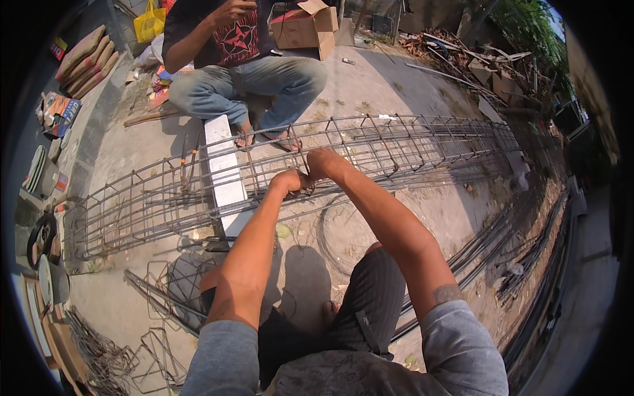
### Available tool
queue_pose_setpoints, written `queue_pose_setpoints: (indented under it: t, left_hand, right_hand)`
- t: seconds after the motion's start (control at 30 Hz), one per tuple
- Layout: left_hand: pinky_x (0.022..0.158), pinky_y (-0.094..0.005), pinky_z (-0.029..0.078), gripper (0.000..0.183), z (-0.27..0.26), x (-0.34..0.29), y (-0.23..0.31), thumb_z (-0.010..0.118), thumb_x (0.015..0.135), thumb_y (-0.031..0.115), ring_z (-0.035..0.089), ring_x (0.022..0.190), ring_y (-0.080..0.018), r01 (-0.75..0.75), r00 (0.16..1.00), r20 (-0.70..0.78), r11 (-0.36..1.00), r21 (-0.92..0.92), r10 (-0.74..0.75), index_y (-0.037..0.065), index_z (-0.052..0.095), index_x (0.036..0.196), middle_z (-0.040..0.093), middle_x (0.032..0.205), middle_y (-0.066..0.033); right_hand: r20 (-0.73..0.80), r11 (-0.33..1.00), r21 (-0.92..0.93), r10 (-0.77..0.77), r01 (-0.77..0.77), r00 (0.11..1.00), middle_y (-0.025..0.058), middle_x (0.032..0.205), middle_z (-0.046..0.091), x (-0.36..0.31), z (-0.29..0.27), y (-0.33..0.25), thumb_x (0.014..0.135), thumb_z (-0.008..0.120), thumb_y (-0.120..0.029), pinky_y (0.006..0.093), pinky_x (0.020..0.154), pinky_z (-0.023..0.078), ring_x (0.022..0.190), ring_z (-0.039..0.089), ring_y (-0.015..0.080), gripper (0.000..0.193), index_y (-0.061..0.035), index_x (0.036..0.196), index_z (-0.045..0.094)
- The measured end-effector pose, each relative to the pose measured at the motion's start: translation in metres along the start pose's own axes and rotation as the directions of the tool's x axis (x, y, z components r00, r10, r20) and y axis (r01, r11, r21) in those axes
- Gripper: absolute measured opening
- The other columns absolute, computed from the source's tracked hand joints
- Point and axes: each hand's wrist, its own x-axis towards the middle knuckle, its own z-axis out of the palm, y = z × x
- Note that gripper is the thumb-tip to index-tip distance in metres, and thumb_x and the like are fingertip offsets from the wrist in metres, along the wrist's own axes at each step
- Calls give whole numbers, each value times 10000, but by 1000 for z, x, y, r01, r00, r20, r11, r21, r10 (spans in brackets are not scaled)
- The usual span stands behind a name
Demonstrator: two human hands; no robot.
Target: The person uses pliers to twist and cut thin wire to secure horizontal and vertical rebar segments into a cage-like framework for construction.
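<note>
My grey sleeves (221, 356) are closest, with my forearms reaching from them to the long rebar cage (395, 165), the biggest thing here — its bars run from far left to far right in front of me. On the cage's near side, toward its right end, lie bundles of thin dark rods (528, 264). Across the cage from me is another person (241, 72) in a dark shirt and jeans, knees bent, 2 sandalled feet close to its far side. A white beam (224, 173) passes crosswise beneath the cage, left of its middle. Bent wire frames (158, 356) lie heaped on the near side of its left half, and an open cardboard box (295, 31) shows well beyond its far side. A tool with 2 orange handles (193, 160) shows through the cage's bars, just left of the beam.

My 2 hands meet at the cage's middle: left hand (288, 181) low at its near bars, right hand (323, 164) just beside it. The fingers of both look curled — whether they grasp a bar or wire, I cannot tell.
</note>
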Motion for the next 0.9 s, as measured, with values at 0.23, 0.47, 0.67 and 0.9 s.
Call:
queue_pose_setpoints:
  t: [0.23,0.47,0.67,0.9]
  left_hand:
    - [567,-368,446,454,-1,7,-4,761,747,511,578,706,-151,44,997,72,997,-61,-39,124,754,983,663,868,-17]
    - [540,-267,451,326,-4,-21,28,665,902,436,557,704,-93,96,981,176,991,-96,-78,122,694,987,617,822,29]
    - [531,-231,443,328,-16,-12,15,622,959,464,502,658,-55,164,940,318,980,-116,-120,142,682,935,578,776,70]
    - [507,-215,428,327,-19,-13,9,644,955,426,502,658,-47,181,941,311,975,-132,-132,149,675,1126,625,956,77]
  right_hand:
    - [-120,983,138,142,-125,983,171,1080,728,-5,10,-2,717,785,-268,379,881,566,1027,706,293,362,-35,993,759]
    - [-265,699,712,352,-64,898,151,809,727,-41,85,25,802,740,-294,373,593,527,615,677,277,318,22,835,742]
    - [76,-274,960,465,62,882,13,850,605,-56,126,-20,979,598,-233,254,501,391,619,523,91,287,-66,1213,601]
    - [113,-272,961,221,-51,969,18,814,552,-58,128,-8,1017,530,-286,282,483,393,582,488,115,304,-38,1176,604]
